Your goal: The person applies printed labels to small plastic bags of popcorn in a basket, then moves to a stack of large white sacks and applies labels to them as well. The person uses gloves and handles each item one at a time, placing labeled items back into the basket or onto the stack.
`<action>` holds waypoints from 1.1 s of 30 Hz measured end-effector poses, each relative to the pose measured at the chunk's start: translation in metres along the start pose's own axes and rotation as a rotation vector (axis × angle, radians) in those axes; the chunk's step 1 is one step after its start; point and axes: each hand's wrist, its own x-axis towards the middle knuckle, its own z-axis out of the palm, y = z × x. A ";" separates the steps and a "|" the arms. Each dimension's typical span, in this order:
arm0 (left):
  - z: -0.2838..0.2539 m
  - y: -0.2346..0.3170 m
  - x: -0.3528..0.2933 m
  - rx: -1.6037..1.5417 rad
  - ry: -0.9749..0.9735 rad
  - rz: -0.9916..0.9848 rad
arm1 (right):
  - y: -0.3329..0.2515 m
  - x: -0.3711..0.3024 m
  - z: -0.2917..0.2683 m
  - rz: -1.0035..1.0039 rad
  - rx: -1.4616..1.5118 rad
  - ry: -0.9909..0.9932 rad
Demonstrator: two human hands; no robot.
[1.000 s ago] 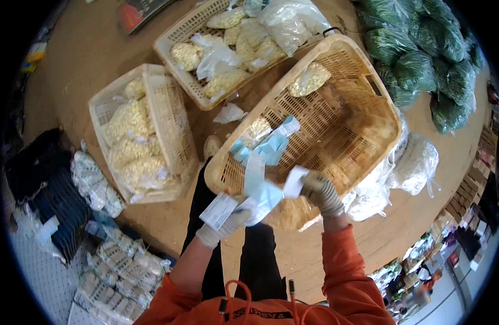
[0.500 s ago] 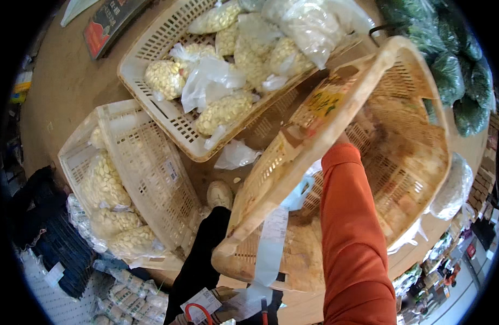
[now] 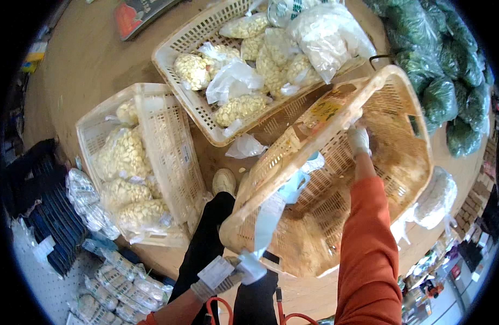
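Observation:
My right hand (image 3: pixel 359 140), in a pale glove, reaches inside a tilted, stained cream plastic crate (image 3: pixel 390 216). Its fingers close at the crate's upper rim. Close to my body, my left hand (image 3: pixel 222 279), in a striped glove, is closed on a pale blue label strip (image 3: pixel 266 225). White labels are on the strip, which runs up over the crate's near edge. A light blue piece of plastic (image 3: pixel 295 187) hangs at that edge, by the strip. Brown dirt marks the crate's inner walls; no goods show in it.
A cream crate (image 3: pixel 192 111) of bagged peeled garlic cloves (image 3: pixel 241 111) lies ahead. Another crate (image 3: pixel 165 157) with similar bags leans at left. Green bagged produce (image 3: pixel 439 100) is piled at right. Beside my shoe (image 3: pixel 224 181) lies a plastic bag (image 3: pixel 247 146). Wrapped packs (image 3: pixel 127 290) sit lower left.
The view has shifted. My right hand, hidden behind the crate's rim before, now shows inside it. My left hand with the label strip has come further into view. The crate's tilt has changed slightly.

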 end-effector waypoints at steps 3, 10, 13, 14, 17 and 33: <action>0.029 -0.009 0.001 0.186 -0.012 0.049 | 0.022 -0.069 -0.020 -0.135 0.694 0.228; 0.059 0.068 -0.034 0.702 -0.089 0.300 | -0.038 -0.279 -0.165 -0.243 1.232 -0.121; 0.092 0.057 -0.058 0.582 0.052 0.300 | -0.104 -0.354 -0.189 -0.446 1.151 -0.305; 0.096 0.062 -0.063 0.551 0.068 0.319 | -0.126 -0.379 -0.200 -0.489 1.132 -0.371; 0.094 0.078 -0.069 0.526 0.174 0.215 | -0.174 -0.426 -0.217 -0.854 0.887 -0.467; 0.060 0.160 -0.083 -1.628 0.480 0.221 | -0.150 -0.475 -0.166 -0.164 1.791 -0.814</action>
